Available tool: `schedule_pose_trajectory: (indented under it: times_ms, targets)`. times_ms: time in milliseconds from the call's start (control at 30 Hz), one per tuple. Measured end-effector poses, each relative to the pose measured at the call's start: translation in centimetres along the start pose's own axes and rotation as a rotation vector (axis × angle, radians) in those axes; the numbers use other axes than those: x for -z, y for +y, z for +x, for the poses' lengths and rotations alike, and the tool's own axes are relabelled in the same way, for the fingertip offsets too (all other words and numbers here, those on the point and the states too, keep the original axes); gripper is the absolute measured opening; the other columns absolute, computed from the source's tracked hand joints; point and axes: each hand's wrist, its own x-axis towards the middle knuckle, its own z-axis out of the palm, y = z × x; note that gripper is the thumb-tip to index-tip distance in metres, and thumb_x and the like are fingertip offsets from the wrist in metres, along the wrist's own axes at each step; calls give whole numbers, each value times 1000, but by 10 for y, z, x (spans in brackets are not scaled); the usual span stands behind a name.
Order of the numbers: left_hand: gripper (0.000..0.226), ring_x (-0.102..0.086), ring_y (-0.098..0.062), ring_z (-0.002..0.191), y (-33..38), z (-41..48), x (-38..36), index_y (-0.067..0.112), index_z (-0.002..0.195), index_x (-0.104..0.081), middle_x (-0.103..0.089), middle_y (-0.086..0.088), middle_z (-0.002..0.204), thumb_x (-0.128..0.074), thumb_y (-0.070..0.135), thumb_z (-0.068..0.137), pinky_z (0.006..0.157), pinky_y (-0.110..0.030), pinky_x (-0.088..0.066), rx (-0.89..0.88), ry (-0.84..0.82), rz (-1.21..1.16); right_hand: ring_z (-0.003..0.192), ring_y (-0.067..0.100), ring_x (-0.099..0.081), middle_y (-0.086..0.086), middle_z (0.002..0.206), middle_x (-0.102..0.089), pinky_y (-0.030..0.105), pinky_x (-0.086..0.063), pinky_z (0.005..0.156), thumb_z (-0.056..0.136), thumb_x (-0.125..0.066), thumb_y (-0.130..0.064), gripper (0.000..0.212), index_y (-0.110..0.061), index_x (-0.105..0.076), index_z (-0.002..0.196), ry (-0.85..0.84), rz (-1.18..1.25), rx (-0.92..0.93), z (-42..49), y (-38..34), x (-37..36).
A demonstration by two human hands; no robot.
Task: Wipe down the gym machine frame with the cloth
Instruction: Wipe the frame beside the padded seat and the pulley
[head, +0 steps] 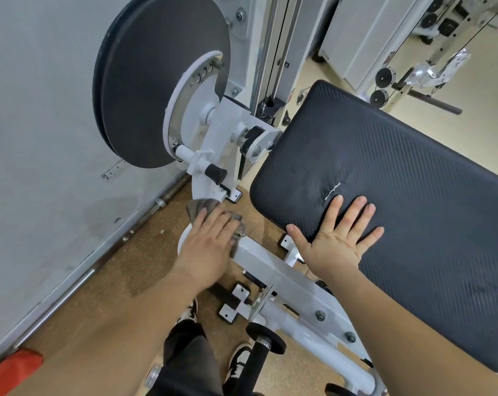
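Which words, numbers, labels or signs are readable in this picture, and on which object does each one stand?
No text is legible anywhere in this view.
wall sticker: carries printed marks, too blurred to read.
selector plate: small marks beside its holes, too small to read.
red label on the upright column: too small to read.
white mark on the black pad: seems to be a scuff, not lettering.

Cloth (198, 207) largely hidden beneath left hand (206, 247), which appears slightly blurred. Pad (399, 195) cut off at 3 o'clock; frame (270, 267) passes out of sight beneath it.
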Motion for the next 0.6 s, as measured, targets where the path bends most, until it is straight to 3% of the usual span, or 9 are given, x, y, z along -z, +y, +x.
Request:
schedule_pose_trajectory:
  times_ms: [67,167,233,300,433,533,600]
  targets:
    - [57,6,-23,160,50,-13,-6,27,157,-25,-24,3,165,-33,24,101,129,-52,5,86,25,-128,147,39,42,18,159,44,70,19,116,83,-16,-96,119,-17,33,157,15,4,5,1,0,-1]
    - [57,-1,-26,159,96,-33,-30,29,151,-30,-32,2,159,-47,25,97,129,-54,-2,-72,20,-263,146,39,43,18,159,45,70,19,116,82,-17,-96,119,-17,35,156,24,0,0,1,1,-3]
    - [61,-11,-24,159,89,-33,-33,30,153,-33,-39,2,158,-56,27,96,129,-49,2,-229,20,-219,146,38,43,18,158,46,71,18,117,82,-16,-96,119,-18,36,155,34,1,-4,1,1,-3]
    - [69,-13,-24,159,56,-25,-22,31,157,-29,-34,0,164,-58,21,95,128,-42,13,-306,18,-89,146,38,43,18,157,46,71,16,118,82,-16,-97,119,-19,37,153,40,-6,-7,2,1,-2]
    - [84,23,-23,156,3,-9,2,32,164,-4,13,-5,173,-56,28,98,122,-44,18,36,-42,-19,151,39,35,19,162,37,72,10,119,85,-28,-92,119,-17,30,158,104,8,12,-2,0,0]
    - [85,21,-29,157,43,-25,-19,35,165,-1,26,-6,170,-57,33,100,129,-53,-4,278,40,-337,158,41,10,23,170,7,67,0,124,97,-47,-68,99,-10,-5,165,303,-24,268,2,-17,5]
    - [71,17,-29,158,71,-33,-31,30,165,4,26,-7,169,-34,38,106,128,-52,-19,378,63,-562,159,40,2,22,171,-3,61,-2,126,102,-43,-61,83,-9,-21,163,359,-76,387,16,-39,15]
